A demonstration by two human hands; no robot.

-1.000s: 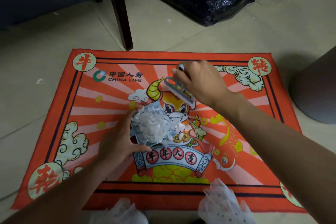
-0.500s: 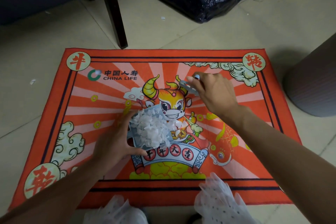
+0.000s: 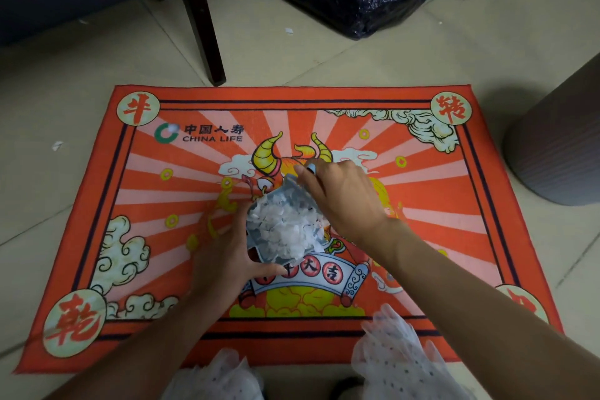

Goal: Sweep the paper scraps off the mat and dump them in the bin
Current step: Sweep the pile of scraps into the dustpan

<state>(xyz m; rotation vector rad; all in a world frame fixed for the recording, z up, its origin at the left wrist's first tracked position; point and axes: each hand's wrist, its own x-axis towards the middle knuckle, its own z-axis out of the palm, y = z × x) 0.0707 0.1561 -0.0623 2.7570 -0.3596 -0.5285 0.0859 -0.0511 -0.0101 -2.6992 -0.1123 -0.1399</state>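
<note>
Scraps heaped in the dustpan at the middle of the mat

The left hand (image 3: 224, 256) grips the small grey dustpan (image 3: 281, 221) from its 8 o'clock side, fingers wrapped round it; white paper scraps (image 3: 285, 227) fill it. The right hand (image 3: 341, 195) closes on a brush whose tip (image 3: 311, 167) shows at 12 o'clock. The grey bin (image 3: 558, 146) stands off the orange mat (image 3: 422, 204) at 3 o'clock.

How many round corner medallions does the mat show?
4 medallions: top left, top right, bottom left, and bottom right, which is partly hidden behind the right forearm.
</note>
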